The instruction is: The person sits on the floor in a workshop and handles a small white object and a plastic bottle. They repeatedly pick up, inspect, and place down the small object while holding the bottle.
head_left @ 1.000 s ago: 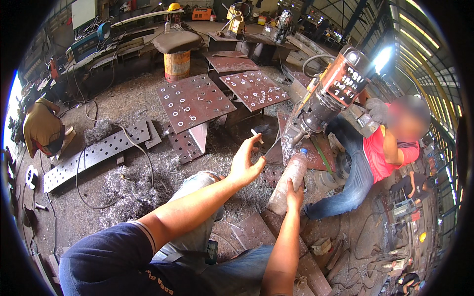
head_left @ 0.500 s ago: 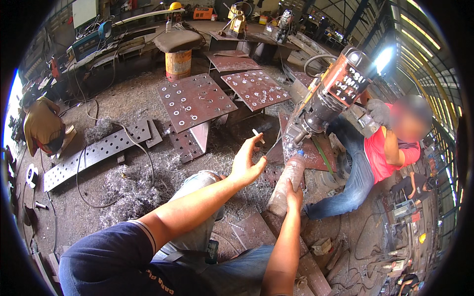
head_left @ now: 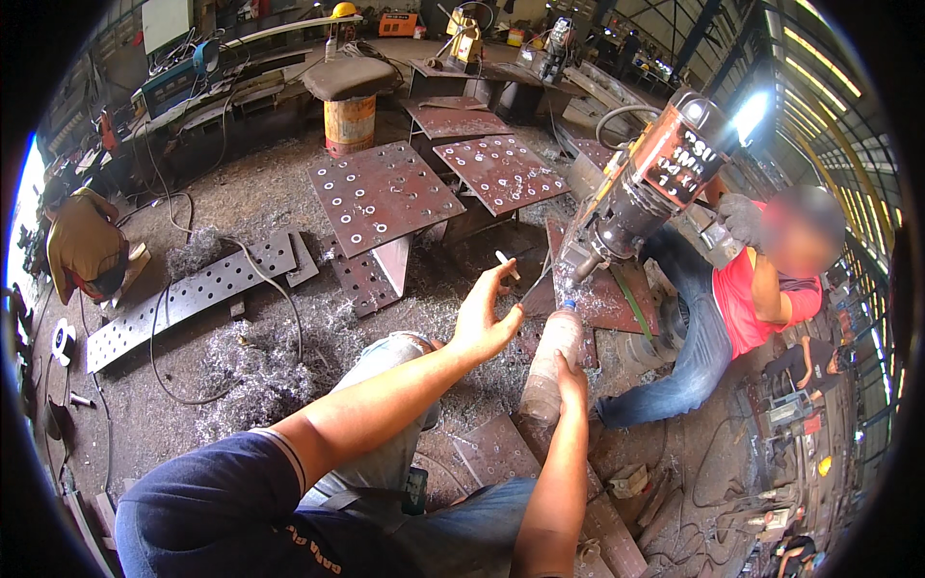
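Note:
My right hand (head_left: 570,385) is wrapped round a dusty, cloudy plastic bottle (head_left: 556,356) with a blue cap, tilted with its cap away from me. Just past the cap is the lower end of a large drill machine (head_left: 641,188), standing over a reddish-brown steel plate (head_left: 609,294). My left hand (head_left: 484,323) pinches a slim white cigarette-like stick (head_left: 507,265) between its fingers. A thin dark rod or cable passes beside its thumb; I cannot tell whether they touch.
A person in a pink shirt (head_left: 747,308) sits right of the drill, gloved hand raised near it. Drilled plates (head_left: 385,197) stand ahead. Metal shavings (head_left: 260,376), a long perforated bar (head_left: 193,303) and cables lie leftward. Another person (head_left: 85,246) crouches far left.
The bottle has drawn slightly back from the drill's tip, toward me. My left hand has hardly moved and still holds the white stick.

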The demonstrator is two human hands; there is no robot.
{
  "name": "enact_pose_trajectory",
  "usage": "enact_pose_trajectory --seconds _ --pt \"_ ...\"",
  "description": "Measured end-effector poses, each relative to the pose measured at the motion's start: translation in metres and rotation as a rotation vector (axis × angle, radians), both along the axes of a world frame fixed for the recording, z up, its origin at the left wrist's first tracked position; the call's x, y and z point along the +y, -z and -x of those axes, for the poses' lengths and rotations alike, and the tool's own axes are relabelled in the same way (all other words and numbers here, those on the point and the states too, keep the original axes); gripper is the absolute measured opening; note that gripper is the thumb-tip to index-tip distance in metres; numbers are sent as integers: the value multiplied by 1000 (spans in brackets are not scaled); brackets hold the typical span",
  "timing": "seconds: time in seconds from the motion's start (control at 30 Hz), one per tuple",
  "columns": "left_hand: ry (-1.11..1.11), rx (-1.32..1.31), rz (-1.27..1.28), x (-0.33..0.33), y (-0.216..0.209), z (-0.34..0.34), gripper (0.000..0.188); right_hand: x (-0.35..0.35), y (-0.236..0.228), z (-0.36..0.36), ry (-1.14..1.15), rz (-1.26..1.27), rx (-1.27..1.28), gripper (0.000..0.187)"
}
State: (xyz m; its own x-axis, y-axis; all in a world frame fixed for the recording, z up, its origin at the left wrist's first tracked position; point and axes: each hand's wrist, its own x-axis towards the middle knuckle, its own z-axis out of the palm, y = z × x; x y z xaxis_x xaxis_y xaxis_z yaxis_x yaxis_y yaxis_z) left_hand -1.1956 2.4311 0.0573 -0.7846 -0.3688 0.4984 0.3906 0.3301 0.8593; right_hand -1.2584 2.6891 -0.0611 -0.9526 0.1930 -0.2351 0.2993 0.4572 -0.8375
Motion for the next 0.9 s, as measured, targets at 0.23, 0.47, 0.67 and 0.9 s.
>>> enact_pose_trajectory --seconds 0.23,0.47,0.67,0.9 --pt "9 -4 -16 1 -2 0 71 -2 -5 1 -54 -61 -96 80" --pt "13 -11 -19 -1 -2 -1 71 -1 2 4 -64 -91 -79 82" --pt "23 -6 -13 0 -5 -2 71 4 9 9 -28 -119 -70 84" --pt "17 -18 -14 -1 -4 -1 72 3 14 11 -5 -102 -78 81"
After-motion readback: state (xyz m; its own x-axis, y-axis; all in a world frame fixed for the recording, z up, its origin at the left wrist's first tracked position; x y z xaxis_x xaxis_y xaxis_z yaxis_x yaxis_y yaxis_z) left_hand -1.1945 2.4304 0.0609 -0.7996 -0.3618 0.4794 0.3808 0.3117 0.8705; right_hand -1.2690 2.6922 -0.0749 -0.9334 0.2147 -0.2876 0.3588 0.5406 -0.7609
